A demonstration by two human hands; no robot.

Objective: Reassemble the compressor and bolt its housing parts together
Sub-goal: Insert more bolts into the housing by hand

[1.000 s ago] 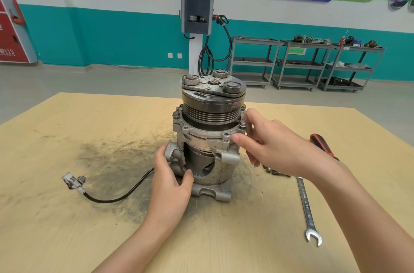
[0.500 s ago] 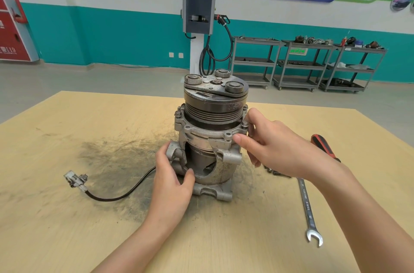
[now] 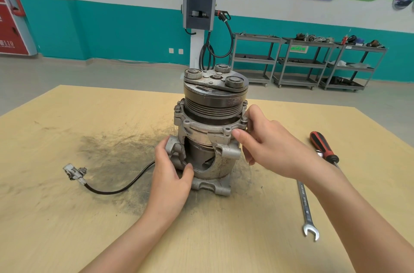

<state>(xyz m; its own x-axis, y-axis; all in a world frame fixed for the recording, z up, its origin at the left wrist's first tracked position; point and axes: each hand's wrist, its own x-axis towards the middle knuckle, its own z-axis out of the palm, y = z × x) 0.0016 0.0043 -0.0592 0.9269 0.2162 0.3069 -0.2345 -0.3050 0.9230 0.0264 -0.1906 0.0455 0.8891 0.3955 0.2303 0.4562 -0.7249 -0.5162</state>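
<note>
A grey metal compressor (image 3: 210, 131) stands upright in the middle of the wooden table (image 3: 67, 216), its dark grooved pulley (image 3: 215, 98) on top. My left hand (image 3: 170, 181) grips the lower housing at its left front. My right hand (image 3: 266, 143) holds the upper flange on the right, thumb and fingers around a bolt (image 3: 244, 118) at the rim. Another bolt (image 3: 177, 108) sits in the flange's left side. A black cable with a grey plug (image 3: 74, 173) trails left from the body.
A combination wrench (image 3: 305, 205) lies on the table to the right, and a red-and-black screwdriver (image 3: 323, 146) lies beyond it. Dark grease stains mark the table left of the compressor. Metal shelf carts (image 3: 307, 62) and a charging post (image 3: 199, 4) stand by the far wall.
Both hands keep their hold on the compressor. The view has shifted slightly; nothing else has visibly moved.
</note>
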